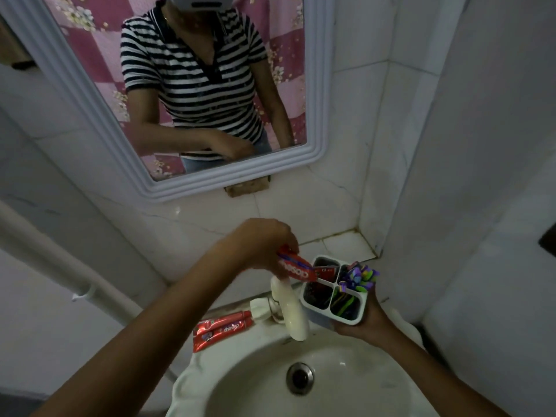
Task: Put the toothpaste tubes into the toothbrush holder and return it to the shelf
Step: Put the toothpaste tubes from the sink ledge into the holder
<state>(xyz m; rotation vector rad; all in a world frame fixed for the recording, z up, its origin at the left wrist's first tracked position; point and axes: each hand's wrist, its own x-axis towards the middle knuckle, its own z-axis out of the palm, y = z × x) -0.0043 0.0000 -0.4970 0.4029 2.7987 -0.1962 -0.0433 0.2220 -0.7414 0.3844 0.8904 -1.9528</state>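
Note:
My right hand (pixel 359 319) holds a white four-compartment toothbrush holder (pixel 316 310) from below, over the sink's right rim. Colourful toothbrushes (pixel 359 276) stand in its right compartments. My left hand (pixel 264 245) grips a red toothpaste tube (pixel 296 269) just left of the holder, the tube's end pointing into the far left compartment. Two more red toothpaste tubes (pixel 219 326) lie side by side on the sink rim, left of the tap.
A white tap (pixel 288 311) stands between the lying tubes and the holder. The white sink (pixel 246 383) with its drain (pixel 299 377) fills the bottom. A framed mirror (pixel 156 182) hangs above, a tiled ledge (pixel 331 245) runs behind, and a white pipe (pixel 60 260) crosses at left.

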